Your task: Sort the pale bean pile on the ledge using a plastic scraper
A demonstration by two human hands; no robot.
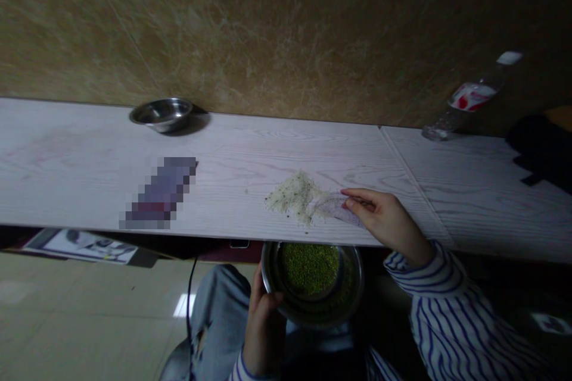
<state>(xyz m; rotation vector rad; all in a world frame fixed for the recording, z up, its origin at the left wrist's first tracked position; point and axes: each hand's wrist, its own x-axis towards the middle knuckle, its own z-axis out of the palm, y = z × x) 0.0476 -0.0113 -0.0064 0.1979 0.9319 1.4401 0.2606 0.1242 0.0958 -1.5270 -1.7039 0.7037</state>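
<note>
My left hand (266, 324) grips the left rim of a round steel bowl (356, 294), thumb on the edge. Green mung beans (310, 268) lie inside the bowl, just below the counter's front edge and above my lap. Over the counter, my right hand (379, 214) pinches a clear plastic piece (336, 205); its exact shape is hard to make out. The far end of this piece touches a heap of white rice (292, 193) with dark specks in it. A few loose grains are scattered around the heap.
On the pale wood-grain counter (250, 143) stand a second steel bowl (163, 116) near the wall and a clear bottle (471, 98) at the right. A blurred-out flat object (161, 193) lies left of the rice. Dark fabric (543, 143) sits at the far right.
</note>
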